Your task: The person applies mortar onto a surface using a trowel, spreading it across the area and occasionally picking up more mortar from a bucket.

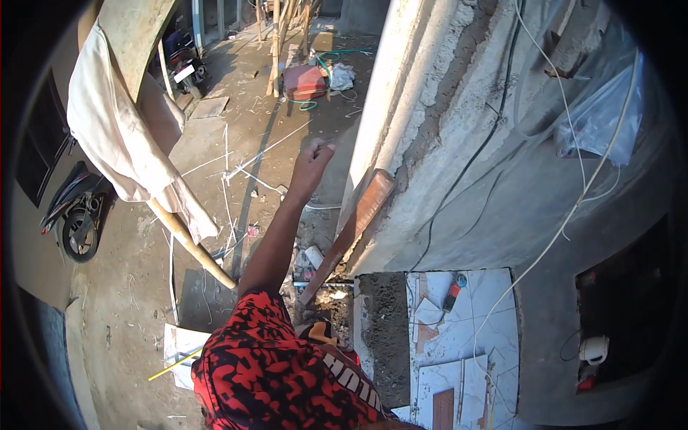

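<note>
My left arm, in a red and black patterned sleeve, reaches forward over the ground. My left hand (312,162) is closed, its fingers curled together in front of the light-coloured wall edge. Whatever it may hold is too small to make out. Nearest to it is a reddish-brown wooden plank (364,209), slanting against the foot of the rough plastered wall (444,136). Below the hand, rubble (314,256) lies by the wall's corner. My right hand is out of sight.
Pale cloth (115,122) hangs over a bamboo pole (190,244) on the left. White tiles (466,308), with a red and dark hand tool (454,292) on them, lie beside a grey mortar strip (387,322). A loose cable (555,261) crosses the right side. One motorbike (80,215) stands left.
</note>
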A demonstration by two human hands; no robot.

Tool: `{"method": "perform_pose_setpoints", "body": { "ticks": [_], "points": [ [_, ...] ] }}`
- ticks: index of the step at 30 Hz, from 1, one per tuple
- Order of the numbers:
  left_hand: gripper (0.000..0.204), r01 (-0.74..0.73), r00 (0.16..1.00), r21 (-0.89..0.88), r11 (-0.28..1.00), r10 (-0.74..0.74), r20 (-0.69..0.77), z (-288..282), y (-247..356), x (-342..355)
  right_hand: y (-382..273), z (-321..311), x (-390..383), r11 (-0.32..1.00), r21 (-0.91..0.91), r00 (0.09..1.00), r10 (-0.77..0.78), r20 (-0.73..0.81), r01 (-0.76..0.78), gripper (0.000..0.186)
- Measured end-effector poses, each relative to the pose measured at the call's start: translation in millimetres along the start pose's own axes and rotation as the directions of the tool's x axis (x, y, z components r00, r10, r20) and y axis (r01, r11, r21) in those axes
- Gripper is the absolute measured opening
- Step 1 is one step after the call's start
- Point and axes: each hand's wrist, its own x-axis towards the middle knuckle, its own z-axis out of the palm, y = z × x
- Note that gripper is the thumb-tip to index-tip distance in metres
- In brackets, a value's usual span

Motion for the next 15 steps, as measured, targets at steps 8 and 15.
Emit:
{"method": "perform_pose_setpoints", "body": {
  "ticks": [8,15],
  "points": [
    [0.029,0.192,0.860,-0.031,0.981,-0.183,-0.476,-167,-11,-71,-29,120,60,0.994,-0.107,0.970,0.046,0.240,-0.021,0.022],
    [0.044,0.367,0.543,0.908,0.202,0.746,-0.385,-250,88,-45,-18,137,50,0.980,-0.145,0.970,0.161,0.181,-0.136,0.024]
  ]
}}
